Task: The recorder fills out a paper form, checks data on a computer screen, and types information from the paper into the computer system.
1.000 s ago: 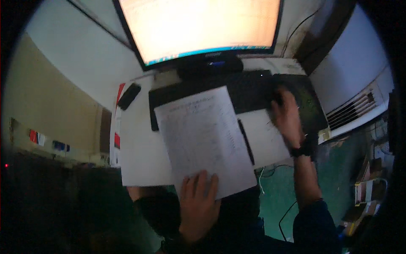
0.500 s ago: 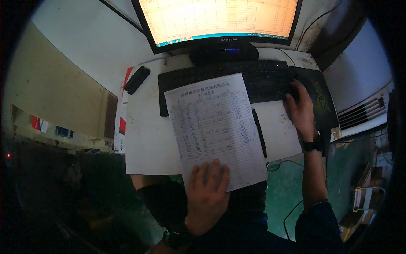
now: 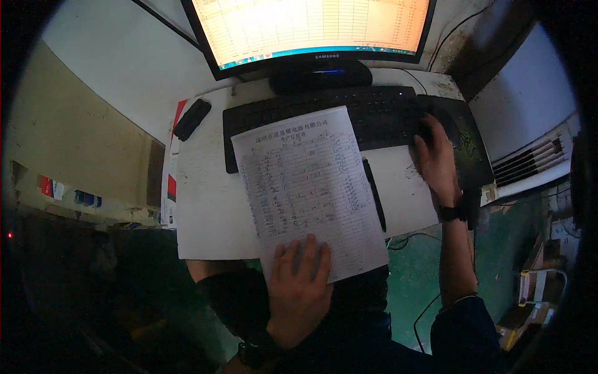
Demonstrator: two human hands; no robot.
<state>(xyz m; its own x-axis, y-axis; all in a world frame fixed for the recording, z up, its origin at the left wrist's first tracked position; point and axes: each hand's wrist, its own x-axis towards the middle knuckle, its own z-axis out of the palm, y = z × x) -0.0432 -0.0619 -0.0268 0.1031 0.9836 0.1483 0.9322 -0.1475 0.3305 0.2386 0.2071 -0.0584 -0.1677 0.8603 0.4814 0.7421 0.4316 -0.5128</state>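
My left hand point(image 3: 301, 293) lies open across the lower part of a printed form point(image 3: 311, 187), fingers spread on the paper. The sheet is a ruled table filled with handwriting. It slants over the front of the white desk and covers part of the black keyboard point(image 3: 380, 115). On the right, my right hand point(image 3: 438, 163) curves over a dark computer mouse point(image 3: 425, 129), mostly hidden under the fingers, at the edge of a black mouse pad point(image 3: 468, 149). A black pen point(image 3: 374, 194) lies along the right side of the form.
A lit monitor point(image 3: 311, 31) showing a spreadsheet stands at the back of the white desk point(image 3: 212, 212). A black oblong object point(image 3: 192, 119) rests near the desk's left edge. Cables run behind and below the desk. Boxes point(image 3: 529, 299) stand on the green floor at right.
The whole view has shifted slightly, so the desk things sit a little further left. Both hands keep their places on the form and the mouse.
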